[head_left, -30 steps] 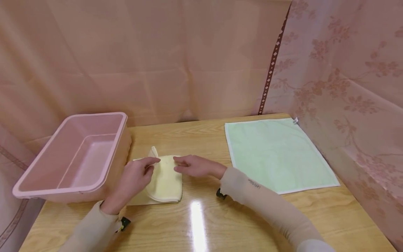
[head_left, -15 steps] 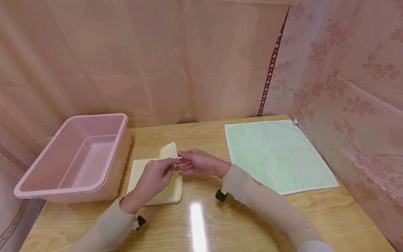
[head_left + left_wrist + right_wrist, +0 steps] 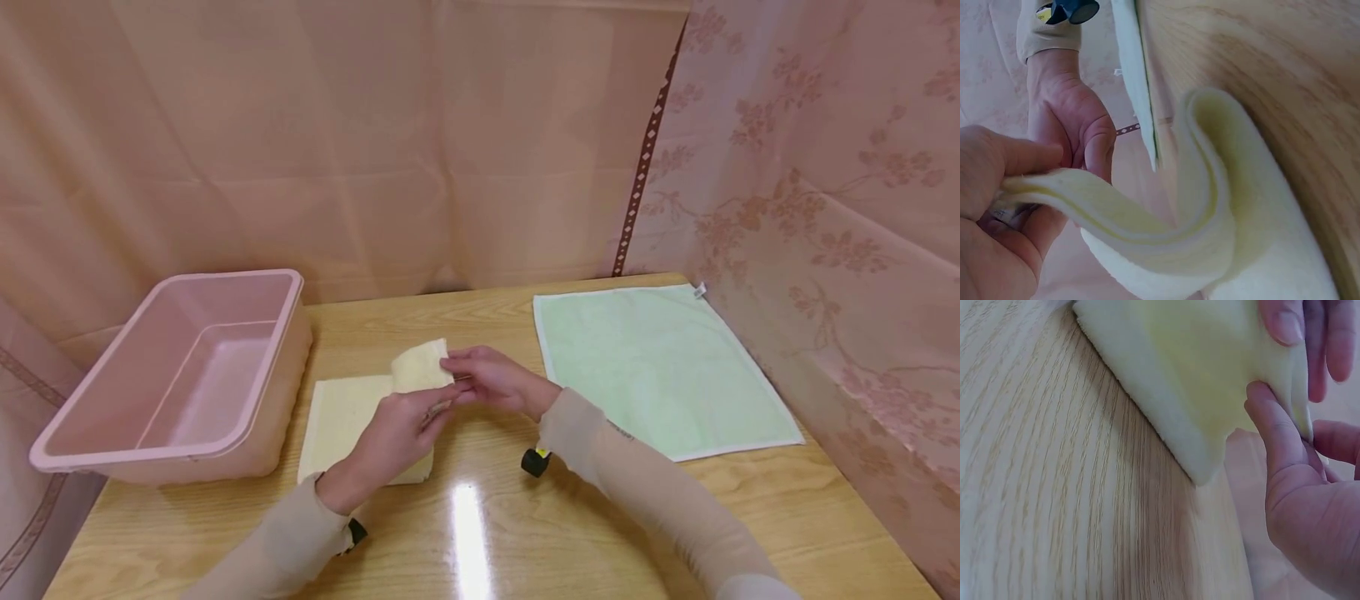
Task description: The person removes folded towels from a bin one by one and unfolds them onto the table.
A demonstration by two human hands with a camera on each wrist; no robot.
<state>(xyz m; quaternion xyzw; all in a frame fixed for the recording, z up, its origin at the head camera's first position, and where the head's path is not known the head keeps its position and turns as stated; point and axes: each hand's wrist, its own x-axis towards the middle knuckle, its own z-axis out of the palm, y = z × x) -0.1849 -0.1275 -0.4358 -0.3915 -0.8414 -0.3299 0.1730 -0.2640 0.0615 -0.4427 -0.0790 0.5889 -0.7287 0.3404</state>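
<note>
A pale yellow towel (image 3: 345, 412), folded in layers, lies on the table with one end raised off the rest. My left hand (image 3: 397, 437) pinches the raised end's near corner. In the left wrist view, the layered edge runs between thumb and fingers of that hand (image 3: 997, 212) and the cloth bends in an S. My right hand (image 3: 498, 379) holds the far part of the same end, fingertips close to the left hand's. Seen from the right wrist, the right hand (image 3: 1310, 487) has the towel edge (image 3: 1210, 375) between thumb and fingers.
A pink plastic basin (image 3: 281, 333) stands at the table's left. A light green towel (image 3: 660, 367) with white edging lies spread flat on the right. Curtains (image 3: 480, 150) hang behind the wooden table (image 3: 570, 533) and at its right side.
The left hand has moved rightward, bringing the lifted towel end over to the right hand. The right hand now grips that end too. The basin and green towel stay put.
</note>
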